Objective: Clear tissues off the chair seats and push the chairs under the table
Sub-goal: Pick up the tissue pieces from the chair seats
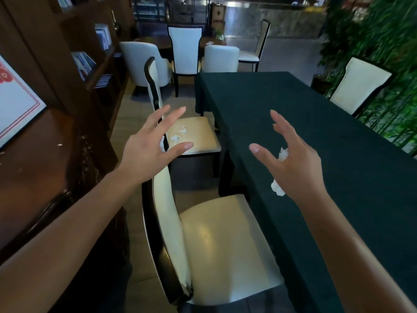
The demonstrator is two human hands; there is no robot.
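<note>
Tissues (179,134) on far chair seat (198,134)

Table (316,136) covered in plain dark green cloth, no pattern. Nearest chair (216,240) left of the table: cream seat and back pad, glossy black frame. Second chair (191,134) further along the table's left side: same cream and black, white tissues (179,134) on its seat. White tissue bits (278,188) on the table's near left edge. Chair (361,84) on the table's right: cream, black frame. Shelving (67,64) left of the table: dark reddish-brown wood. White card with red border (15,105) on it. Green foliage (388,41) right of the table.
</note>
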